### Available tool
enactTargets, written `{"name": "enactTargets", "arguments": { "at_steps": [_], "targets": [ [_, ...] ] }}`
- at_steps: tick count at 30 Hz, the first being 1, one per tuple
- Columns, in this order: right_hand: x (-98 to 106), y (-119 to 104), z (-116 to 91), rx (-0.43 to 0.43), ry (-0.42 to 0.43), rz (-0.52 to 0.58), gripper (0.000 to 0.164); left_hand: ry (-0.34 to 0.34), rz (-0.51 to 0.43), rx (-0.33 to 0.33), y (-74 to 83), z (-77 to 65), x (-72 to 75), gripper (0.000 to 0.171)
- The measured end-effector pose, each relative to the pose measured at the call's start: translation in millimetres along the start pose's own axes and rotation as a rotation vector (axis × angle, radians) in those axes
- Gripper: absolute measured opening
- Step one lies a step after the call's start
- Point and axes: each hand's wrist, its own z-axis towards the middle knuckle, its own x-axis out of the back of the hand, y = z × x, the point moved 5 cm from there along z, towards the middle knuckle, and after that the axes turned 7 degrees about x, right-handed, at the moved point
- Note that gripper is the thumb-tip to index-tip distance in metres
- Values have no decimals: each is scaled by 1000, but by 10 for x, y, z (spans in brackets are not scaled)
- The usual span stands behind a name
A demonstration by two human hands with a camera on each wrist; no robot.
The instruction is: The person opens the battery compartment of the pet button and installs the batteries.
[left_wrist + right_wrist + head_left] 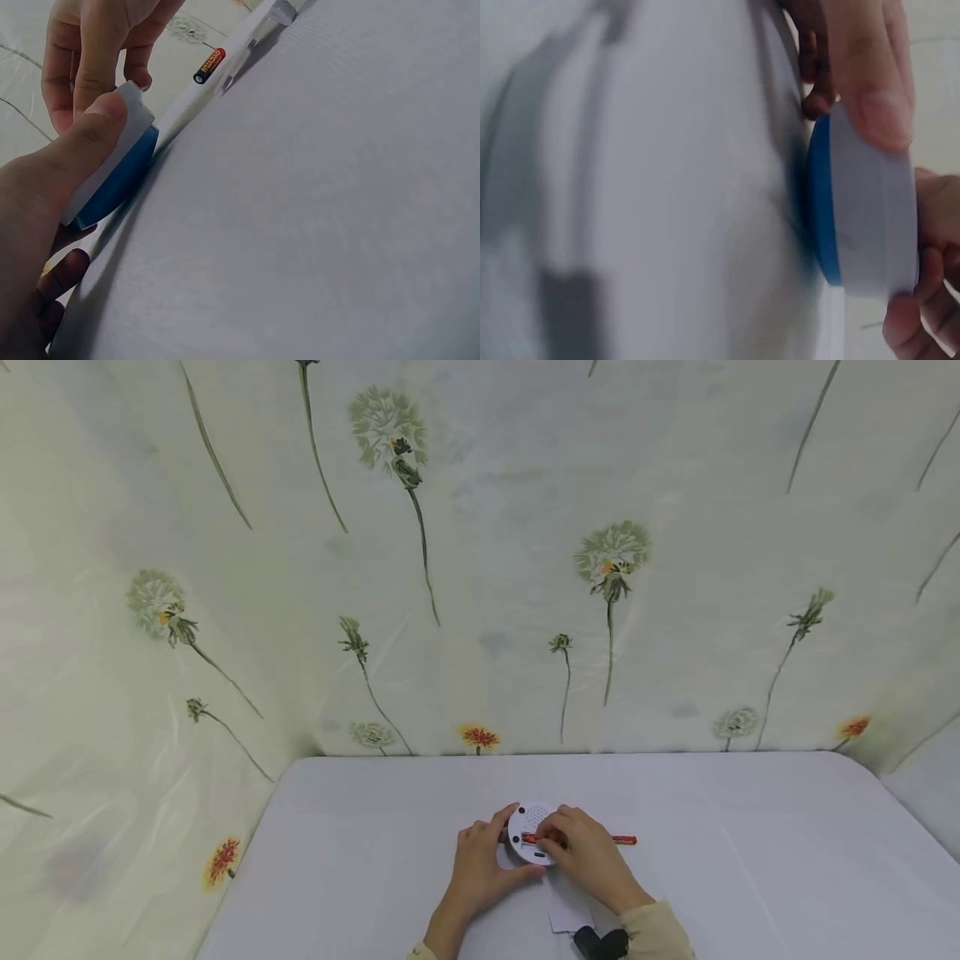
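My left hand (480, 864) holds a round device, white with a blue underside (124, 176), its thumb and fingers spread around the rim. The white face (532, 814) is turned up, with small holes, dark round feet and an open battery slot. A red battery (529, 838) lies in that slot. Over it, my right hand (585, 852) bends its thumb and fingertips, pinching at the battery; its fingers hide part of the slot. In the right wrist view, the device's white side (874, 217) shows above its blue part.
Another red and black battery (210, 66) lies on the white table (360, 827), right of my right hand in the head view. A small white flat piece (570, 918) and a dark object (600, 943) are near the right sleeve. A flower-patterned sheet (495, 568) hangs behind the table.
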Motion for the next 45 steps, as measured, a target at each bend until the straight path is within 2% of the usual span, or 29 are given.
{"name": "enactTargets", "arguments": {
  "at_steps": [5, 9, 12, 16, 21, 25, 30, 35, 39, 45],
  "targets": [
    [51, 77, -116, 64, 31, 105, 13, -22, 5, 6, 41, -23, -50, 90],
    [167, 189, -191, 131, 93, 163, 14, -28, 10, 11, 63, -35, -81, 90],
    [343, 341, -231, 109, 163, 146, 14, -32, 3, 18, 80, -24, -97, 91],
    [564, 594, -289, 14, 203, 119, 22, -29, 2, 23, 87, 9, -102, 91],
    [652, 838, -369, -56, 137, 135, 38, -34, 3, 71, 38, 25, -64, 92],
    [628, 940, -365, -70, 50, 141, 32, -28, 4, 78, 21, 64, -52, 93],
    [577, 1007, -314, -71, -47, 82, 30, -6, -1, 63, 51, 146, -43, 92],
    [535, 1030, -287, -51, -34, 58, 27, 5, 5, 58, 79, 166, -31, 92],
    [466, 1025, -349, -53, -11, 27, 21, -8, 3, 60, 62, 100, -36, 93],
    [381, 992, -392, -52, -4, 43, 20, -12, 9, 76, -1, 36, -36, 93]
  ]
}}
